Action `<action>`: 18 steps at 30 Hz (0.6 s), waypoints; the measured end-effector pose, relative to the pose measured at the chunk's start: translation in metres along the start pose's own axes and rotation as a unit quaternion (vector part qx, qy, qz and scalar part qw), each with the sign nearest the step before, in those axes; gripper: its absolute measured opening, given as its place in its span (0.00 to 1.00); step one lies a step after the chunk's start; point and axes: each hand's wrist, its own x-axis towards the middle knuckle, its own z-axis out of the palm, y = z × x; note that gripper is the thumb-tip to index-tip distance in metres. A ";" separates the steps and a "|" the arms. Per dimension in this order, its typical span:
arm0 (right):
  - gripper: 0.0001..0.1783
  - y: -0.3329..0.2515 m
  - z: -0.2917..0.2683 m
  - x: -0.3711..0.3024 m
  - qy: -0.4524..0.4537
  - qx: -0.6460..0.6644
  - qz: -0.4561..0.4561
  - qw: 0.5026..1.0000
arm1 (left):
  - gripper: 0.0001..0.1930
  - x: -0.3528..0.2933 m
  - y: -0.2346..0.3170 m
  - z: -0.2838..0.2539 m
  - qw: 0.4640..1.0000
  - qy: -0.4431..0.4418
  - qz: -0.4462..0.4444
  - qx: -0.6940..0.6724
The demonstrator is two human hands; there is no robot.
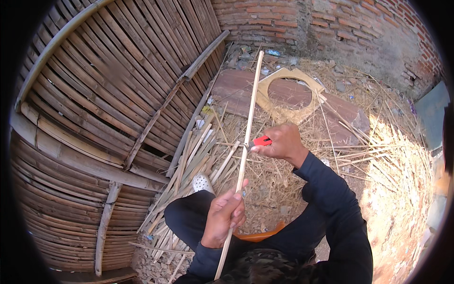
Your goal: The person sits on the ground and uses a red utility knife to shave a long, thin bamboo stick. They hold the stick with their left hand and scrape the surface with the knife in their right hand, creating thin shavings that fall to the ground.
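A long, pale bamboo strip runs up and away from my lap, slightly tilted to the right at its far end. My left hand is wrapped round its lower part. In my right hand is a red-handled utility knife, held in a closed grip. The knife's front end meets the strip near its middle, where a small curl or shaving shows. The blade itself is too small to make out clearly.
Split bamboo strips lie heaped at the left, beside a slatted bamboo wall. Ahead, a board with a round hole rests on brown panels. Shavings cover the ground at right. A brick wall stands behind.
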 end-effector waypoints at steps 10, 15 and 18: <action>0.36 0.004 -0.001 -0.004 0.002 -0.039 -0.065 0.997 | 0.22 -0.009 -0.007 0.000 0.999 0.008 -0.016 0.027; 0.39 0.035 0.001 0.007 0.013 -0.050 0.067 0.996 | 0.21 -0.017 -0.011 0.002 0.998 -0.011 -0.034 0.049; 0.41 0.082 -0.010 0.011 0.023 -0.109 0.149 0.983 | 0.21 -0.028 -0.022 0.005 0.995 -0.024 -0.076 0.052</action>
